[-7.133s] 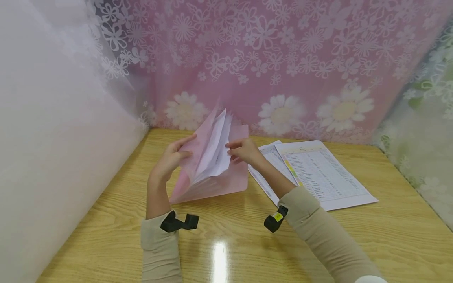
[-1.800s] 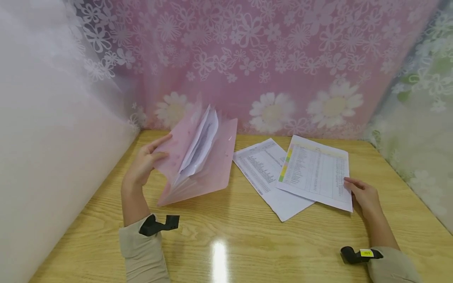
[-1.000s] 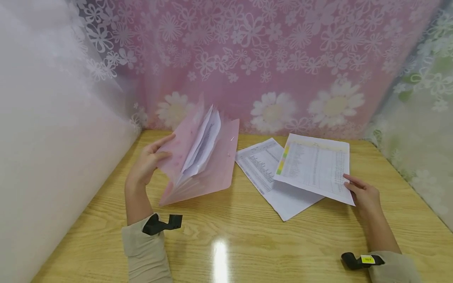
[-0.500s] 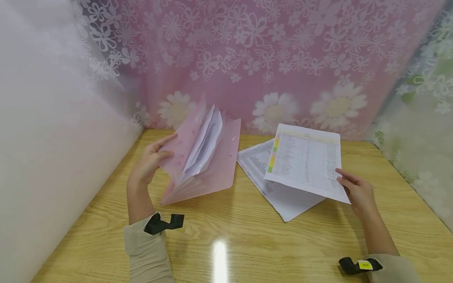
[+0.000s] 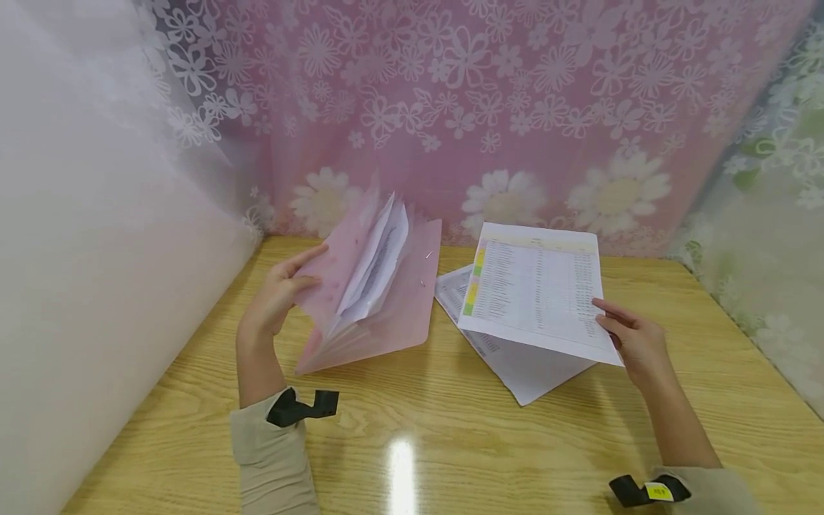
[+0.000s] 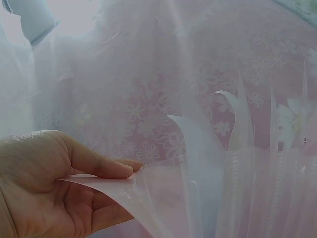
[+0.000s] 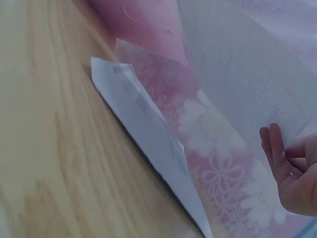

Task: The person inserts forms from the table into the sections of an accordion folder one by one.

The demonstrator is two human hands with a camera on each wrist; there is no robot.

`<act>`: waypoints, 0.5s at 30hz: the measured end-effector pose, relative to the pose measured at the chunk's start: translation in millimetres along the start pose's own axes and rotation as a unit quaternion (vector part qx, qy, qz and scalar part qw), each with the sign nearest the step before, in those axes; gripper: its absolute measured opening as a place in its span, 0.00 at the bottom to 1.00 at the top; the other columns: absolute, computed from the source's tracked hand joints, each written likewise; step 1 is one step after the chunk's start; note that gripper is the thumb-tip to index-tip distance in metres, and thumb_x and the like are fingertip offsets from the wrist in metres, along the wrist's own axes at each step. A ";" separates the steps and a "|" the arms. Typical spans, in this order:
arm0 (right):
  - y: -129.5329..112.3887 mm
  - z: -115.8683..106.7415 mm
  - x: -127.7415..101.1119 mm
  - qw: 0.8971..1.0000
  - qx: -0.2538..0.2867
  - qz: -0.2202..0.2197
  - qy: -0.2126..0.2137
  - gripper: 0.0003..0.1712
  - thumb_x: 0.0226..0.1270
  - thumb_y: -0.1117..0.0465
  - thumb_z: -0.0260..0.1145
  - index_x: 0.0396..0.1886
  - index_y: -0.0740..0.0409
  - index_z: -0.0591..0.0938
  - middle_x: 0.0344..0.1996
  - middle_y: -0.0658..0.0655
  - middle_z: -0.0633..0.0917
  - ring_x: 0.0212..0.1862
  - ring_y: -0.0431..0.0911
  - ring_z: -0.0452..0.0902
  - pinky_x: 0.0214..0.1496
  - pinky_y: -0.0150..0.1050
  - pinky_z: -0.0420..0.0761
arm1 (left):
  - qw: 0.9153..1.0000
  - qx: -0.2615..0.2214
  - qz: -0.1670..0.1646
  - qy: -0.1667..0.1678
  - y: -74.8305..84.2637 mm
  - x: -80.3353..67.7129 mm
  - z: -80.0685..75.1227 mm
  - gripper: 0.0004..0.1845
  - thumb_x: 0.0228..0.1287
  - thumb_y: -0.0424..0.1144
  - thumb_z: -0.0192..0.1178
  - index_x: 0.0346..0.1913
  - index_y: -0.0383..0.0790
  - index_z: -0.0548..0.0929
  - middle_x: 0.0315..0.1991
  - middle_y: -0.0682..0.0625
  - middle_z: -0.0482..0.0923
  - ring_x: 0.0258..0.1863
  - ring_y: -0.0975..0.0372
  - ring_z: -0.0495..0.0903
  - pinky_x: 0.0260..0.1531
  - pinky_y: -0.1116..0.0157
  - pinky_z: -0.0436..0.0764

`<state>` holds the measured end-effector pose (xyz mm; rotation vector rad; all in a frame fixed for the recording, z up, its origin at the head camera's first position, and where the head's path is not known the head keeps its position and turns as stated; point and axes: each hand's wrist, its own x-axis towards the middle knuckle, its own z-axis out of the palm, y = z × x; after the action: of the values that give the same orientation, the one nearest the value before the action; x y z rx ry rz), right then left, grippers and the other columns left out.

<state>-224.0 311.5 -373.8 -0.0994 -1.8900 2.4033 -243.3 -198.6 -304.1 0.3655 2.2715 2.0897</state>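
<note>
On the left of the head view stands a pink plastic folder [image 5: 412,286], partly spread, with white papers [image 5: 376,265] and clear sleeves fanned inside. My left hand [image 5: 273,297] pinches its front cover between thumb and fingers; the left wrist view shows the cover [image 6: 99,183] under the thumb. My right hand [image 5: 634,340] pinches the right edge of a printed sheet [image 5: 537,286] with a table and a coloured strip. This sheet is raised and tilted above another printed paper [image 5: 528,368] lying on the table, covering part of it. In the right wrist view, the raised sheet's back [image 7: 247,64] shows.
The wooden table [image 5: 450,443] runs up to a pink flowered curtain [image 5: 418,107] at the back. A white sheet wall [image 5: 116,214] borders it on the left, and a pale flowered one [image 5: 772,236] on the right.
Earlier both hands were at the folder; then my right hand gripped the top printed sheet on the right. It has since lifted that sheet and carried it left. My left hand keeps the cover.
</note>
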 end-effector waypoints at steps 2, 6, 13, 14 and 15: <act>-4.3 5.0 -0.9 1.000 -0.009 0.000 -0.003 0.13 0.60 0.70 0.63 0.43 0.55 0.86 0.38 0.44 0.82 0.37 0.37 0.79 0.34 0.30 0.78 | 1.000 0.000 -0.001 -0.001 -0.4 0.1 0.3 0.28 0.65 0.25 0.46 0.68 0.39 0.62 0.68 0.46 0.53 0.54 0.58 0.65 0.41 0.71 0.73; -14.8 15.2 -0.7 0.999 -0.030 -0.014 -0.007 0.13 0.60 0.68 0.64 0.45 0.56 0.85 0.38 0.44 0.82 0.36 0.37 0.79 0.33 0.30 0.78 | 1.000 -0.002 -0.004 -0.001 -0.8 0.2 0.6 0.28 0.65 0.25 0.46 0.68 0.40 0.62 0.68 0.46 0.53 0.53 0.58 0.65 0.40 0.71 0.74; -32.2 29.7 0.6 0.998 -0.038 -0.037 -0.016 0.14 0.59 0.69 0.64 0.46 0.57 0.84 0.39 0.45 0.82 0.36 0.38 0.79 0.33 0.29 0.78 | 1.000 0.000 -0.007 -0.002 -0.1 -0.1 0.7 0.28 0.65 0.25 0.45 0.69 0.41 0.61 0.69 0.47 0.52 0.53 0.58 0.66 0.40 0.71 0.74; -34.3 31.4 0.5 0.998 -0.038 -0.039 -0.018 0.14 0.59 0.68 0.64 0.46 0.58 0.84 0.39 0.45 0.82 0.37 0.38 0.79 0.33 0.29 0.78 | 1.000 0.001 -0.007 -0.002 -0.1 0.0 0.8 0.28 0.65 0.25 0.45 0.69 0.41 0.61 0.69 0.47 0.52 0.53 0.58 0.66 0.40 0.70 0.74; -36.5 33.2 0.1 0.998 -0.039 -0.041 -0.021 0.14 0.59 0.68 0.65 0.47 0.58 0.84 0.40 0.45 0.81 0.37 0.38 0.79 0.33 0.29 0.78 | 1.000 0.002 -0.007 -0.002 -0.2 0.1 0.9 0.28 0.65 0.25 0.45 0.69 0.41 0.62 0.69 0.47 0.52 0.53 0.58 0.66 0.40 0.70 0.74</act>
<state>-226.6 288.0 -330.6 0.0224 -1.9666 2.2966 -243.3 -197.7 -304.3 0.3530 2.2694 2.0753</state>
